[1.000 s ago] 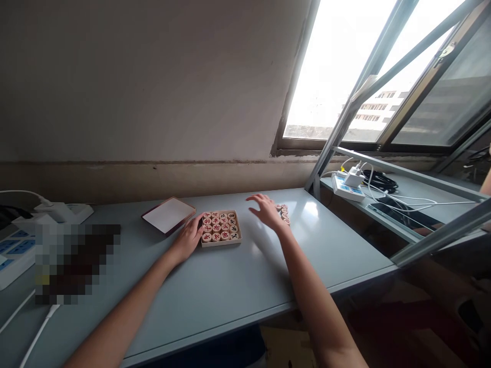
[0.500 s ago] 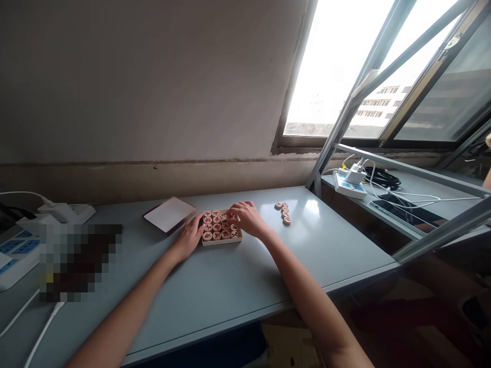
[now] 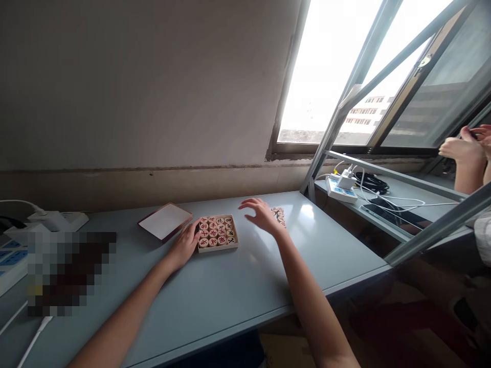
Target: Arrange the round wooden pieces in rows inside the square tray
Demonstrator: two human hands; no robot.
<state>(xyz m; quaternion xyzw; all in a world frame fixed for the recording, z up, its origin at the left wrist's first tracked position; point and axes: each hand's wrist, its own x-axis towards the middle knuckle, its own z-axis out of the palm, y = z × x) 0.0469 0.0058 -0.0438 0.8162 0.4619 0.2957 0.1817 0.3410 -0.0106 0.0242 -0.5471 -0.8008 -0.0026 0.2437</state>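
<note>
The right hand (image 3: 262, 214) and wrist partly cover the loose pieces (image 3: 281, 211); their count cannot be determined. The left hand (image 3: 186, 244) obscures part of the left wall of the box (image 3: 218, 249). Characters on the boxed pieces (image 3: 213, 242) are too small to read reliably. The pixelated object (image 3: 72, 271) is unidentifiable. The left power strip (image 3: 11, 278) is cut off by the left edge, the co-worker's hands (image 3: 462, 149) by the right edge.

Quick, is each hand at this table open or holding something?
Left hand: open, resting against the left side of the box.
Right hand: open above the table, nothing visible in it.
</note>
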